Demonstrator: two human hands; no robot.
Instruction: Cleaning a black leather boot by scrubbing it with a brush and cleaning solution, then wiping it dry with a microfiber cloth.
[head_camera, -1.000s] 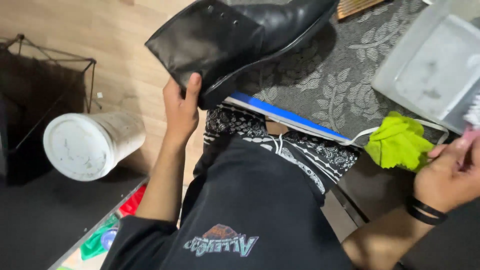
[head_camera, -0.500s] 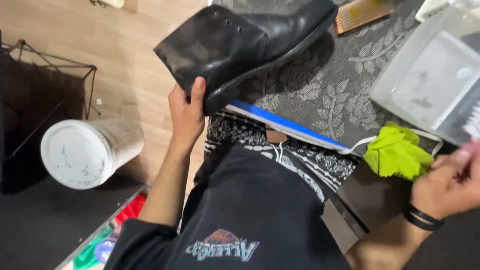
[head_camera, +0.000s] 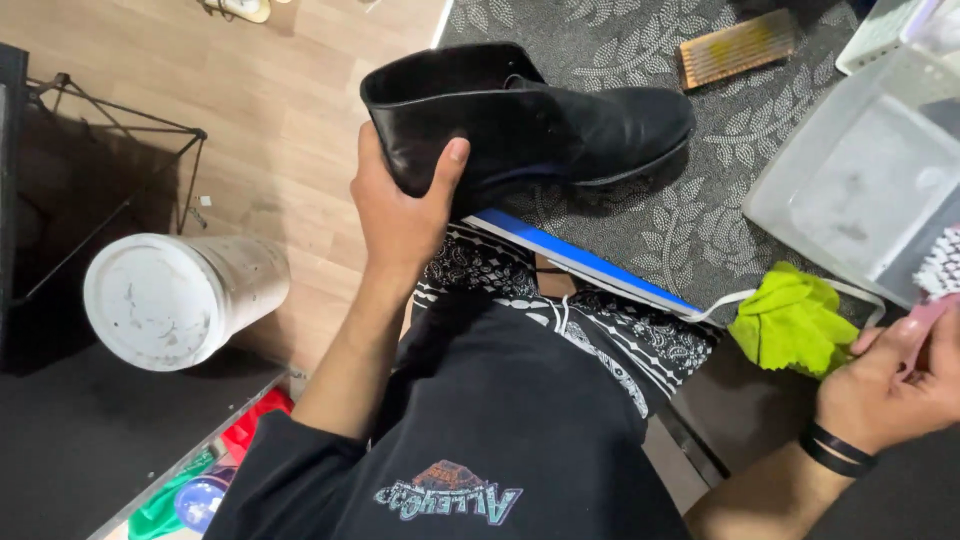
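My left hand (head_camera: 400, 205) grips a black leather ankle boot (head_camera: 530, 125) by its heel and holds it in the air above my lap, toe pointing right. My right hand (head_camera: 900, 375) at the right edge is closed on a brush with a pink handle and white bristles (head_camera: 940, 270). A bright green cloth (head_camera: 790, 320) lies just left of that hand, apart from it. I wear a dark shirt and black-and-white patterned shorts (head_camera: 600, 320).
A clear plastic tub (head_camera: 860, 190) stands at the right on a grey leaf-patterned rug (head_camera: 640, 220). A wooden brush (head_camera: 735, 45) lies at the top. A white cylindrical bin (head_camera: 175, 300) lies on the wood floor at left, beside a black wire frame (head_camera: 110, 170).
The boot has turned in my left hand from tilted toe-up to more level, with its opening swung towards the left. My right hand with the brush stays at the right edge.
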